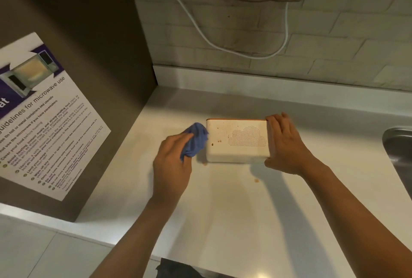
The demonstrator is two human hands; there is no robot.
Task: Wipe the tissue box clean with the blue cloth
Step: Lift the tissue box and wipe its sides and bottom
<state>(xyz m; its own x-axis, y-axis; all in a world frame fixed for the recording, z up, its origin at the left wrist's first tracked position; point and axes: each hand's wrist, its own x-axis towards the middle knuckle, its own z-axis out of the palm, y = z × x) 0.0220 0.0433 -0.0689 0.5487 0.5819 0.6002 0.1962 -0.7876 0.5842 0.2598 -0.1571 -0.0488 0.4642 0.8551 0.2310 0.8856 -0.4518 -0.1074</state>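
Observation:
A white tissue box with a dotted cloud pattern lies on the pale counter, with small brown stains near its left side. My right hand grips its right end, thumb at the near edge and fingers over the far edge. My left hand holds a bunched blue cloth against the box's left end.
A brown cabinet side with a microwave guidelines poster stands at the left. A steel sink lies at the right edge. White cables hang on the tiled wall behind. A brown crumb sits on the counter.

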